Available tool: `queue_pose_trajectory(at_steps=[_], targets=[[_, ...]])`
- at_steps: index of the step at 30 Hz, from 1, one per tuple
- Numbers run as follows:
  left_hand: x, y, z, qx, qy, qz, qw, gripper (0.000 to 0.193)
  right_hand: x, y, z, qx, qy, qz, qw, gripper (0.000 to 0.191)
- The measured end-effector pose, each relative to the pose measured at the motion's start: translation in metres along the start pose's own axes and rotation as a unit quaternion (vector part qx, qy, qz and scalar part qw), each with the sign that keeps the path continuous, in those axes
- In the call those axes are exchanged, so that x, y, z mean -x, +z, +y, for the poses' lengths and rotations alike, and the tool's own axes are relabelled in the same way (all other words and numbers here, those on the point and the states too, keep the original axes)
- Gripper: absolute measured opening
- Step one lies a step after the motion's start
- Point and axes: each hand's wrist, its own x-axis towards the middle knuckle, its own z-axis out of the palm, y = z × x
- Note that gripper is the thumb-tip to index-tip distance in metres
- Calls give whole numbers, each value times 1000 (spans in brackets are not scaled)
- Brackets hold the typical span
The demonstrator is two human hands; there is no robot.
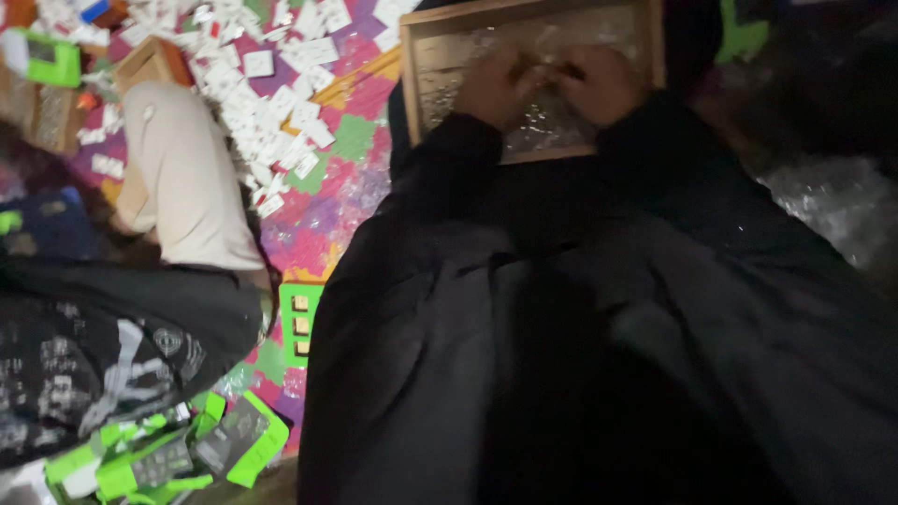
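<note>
left hand (498,86) | right hand (599,82) | both inside shallow brown wooden tray (533,17), touching glittery small bits (538,126) | finger state: cannot tell, blurred

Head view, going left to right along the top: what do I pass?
Green-framed flat package → scattered small white cards on the colourful mat → left hand → right hand, both over the shallow wooden tray.

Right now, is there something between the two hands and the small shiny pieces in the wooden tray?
Nothing visible: left hand and right hand already rest on the shiny pieces inside the wooden tray.
</note>
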Motion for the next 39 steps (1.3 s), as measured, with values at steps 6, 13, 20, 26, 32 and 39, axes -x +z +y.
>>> queue_pose_trajectory(at_steps=[6,13,20,26,32,39], targets=[[-4,-4,19,-73,-58,-44,995,27,-6,-8,-5,0,45,14,999,22],[-4,-18,29,-55,-36,-64,996,29,-16,-8,-17,0,80,-27,996,21],[-5,-25,37,-55,-82,-63,993,31,-21,-14,-30,-60,38,-16,997,20],[-5,-29,40,1,11,11,1000,36,-23,-12,-35,-114,39,-23,992,22],[-5,-33,43,-77,-59,-63,993,33,-24,-12,-41,-195,110,-31,974,27],[-3,-37,47,-50,-5,-21,999,38,-25,-14,-41,-69,49,-15,996,27]])
